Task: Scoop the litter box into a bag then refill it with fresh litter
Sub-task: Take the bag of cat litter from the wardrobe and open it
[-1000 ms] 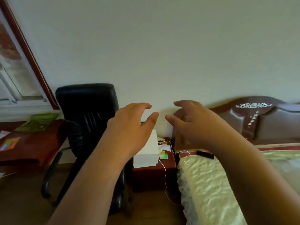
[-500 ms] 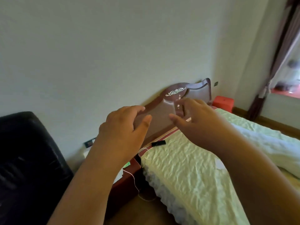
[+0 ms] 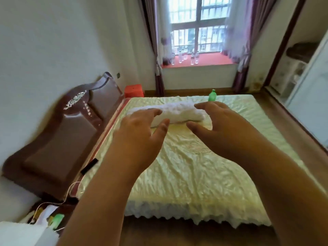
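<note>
Both hands, the left hand [image 3: 140, 128] and the right hand [image 3: 220, 128], hovered side by side above the bed [image 3: 186, 166] with each grip apart and holding nothing, while no litter box, bag or scoop showed anywhere, so neither hand was nearer.

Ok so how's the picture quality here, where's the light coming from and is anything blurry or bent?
Head view: daylight enters through the window, which is blown out and hazy; the headboard and nightstand clutter at lower left are smeared by motion blur; wide-angle distortion bows the walls and bed edges; both hands, left and right, look fairly sharp.
</note>
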`<state>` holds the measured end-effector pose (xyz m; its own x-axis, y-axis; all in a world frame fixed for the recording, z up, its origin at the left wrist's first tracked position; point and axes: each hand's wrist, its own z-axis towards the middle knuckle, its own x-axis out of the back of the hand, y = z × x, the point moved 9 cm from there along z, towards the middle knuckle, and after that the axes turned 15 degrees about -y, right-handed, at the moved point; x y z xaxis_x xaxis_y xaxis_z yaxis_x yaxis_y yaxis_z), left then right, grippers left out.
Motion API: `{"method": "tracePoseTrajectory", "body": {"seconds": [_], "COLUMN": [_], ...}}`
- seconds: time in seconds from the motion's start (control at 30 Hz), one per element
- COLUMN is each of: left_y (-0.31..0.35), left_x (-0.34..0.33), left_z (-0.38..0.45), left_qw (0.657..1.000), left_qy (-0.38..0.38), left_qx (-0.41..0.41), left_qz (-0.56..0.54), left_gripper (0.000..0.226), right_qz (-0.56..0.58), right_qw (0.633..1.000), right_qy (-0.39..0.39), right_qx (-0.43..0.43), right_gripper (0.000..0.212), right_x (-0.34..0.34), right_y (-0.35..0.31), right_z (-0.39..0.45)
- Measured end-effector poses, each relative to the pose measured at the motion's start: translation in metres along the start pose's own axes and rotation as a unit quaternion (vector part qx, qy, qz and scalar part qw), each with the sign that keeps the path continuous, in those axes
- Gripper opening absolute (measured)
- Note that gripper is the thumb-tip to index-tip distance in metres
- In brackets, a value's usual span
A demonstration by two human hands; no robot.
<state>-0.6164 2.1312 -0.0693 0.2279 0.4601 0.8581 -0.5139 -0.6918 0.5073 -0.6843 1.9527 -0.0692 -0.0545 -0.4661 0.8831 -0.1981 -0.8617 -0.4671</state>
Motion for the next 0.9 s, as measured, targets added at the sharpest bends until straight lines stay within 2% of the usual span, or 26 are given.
{"method": "tracePoseTrajectory", "body": {"seconds": [0.2, 0.4, 0.57, 0.77, 0.9], "left_y": [0.101, 0.180, 0.233, 0.288, 0.318], "left_x": [-0.070, -0.130, -0.180, -0.225, -0.253], "left_z": [0.044, 0.069, 0.095, 0.133, 0.147], "left_qw": [0.993, 0.980, 0.961, 0.920, 0.882], "left_qy": [-0.090, -0.128, -0.183, -0.247, -0.287], "left_qx": [-0.076, -0.132, -0.185, -0.286, -0.360], "left_qz": [0.025, 0.070, 0.097, 0.103, 0.097], "left_gripper": [0.051, 0.059, 0.056, 0.058, 0.058], "right_qz": [-0.003, -0.010, -0.003, 0.044, 0.063], "right_qw": [0.993, 0.980, 0.961, 0.912, 0.863], "right_qy": [0.058, 0.101, 0.123, 0.160, 0.179], "right_qx": [-0.099, -0.169, -0.248, -0.374, -0.467], "right_gripper": [0.064, 0.066, 0.068, 0.066, 0.064], "right_x": [0.054, 0.089, 0.107, 0.114, 0.108], "right_y": [0.109, 0.196, 0.256, 0.306, 0.318], "right_z": [-0.041, -0.080, -0.109, -0.143, -0.174]}}
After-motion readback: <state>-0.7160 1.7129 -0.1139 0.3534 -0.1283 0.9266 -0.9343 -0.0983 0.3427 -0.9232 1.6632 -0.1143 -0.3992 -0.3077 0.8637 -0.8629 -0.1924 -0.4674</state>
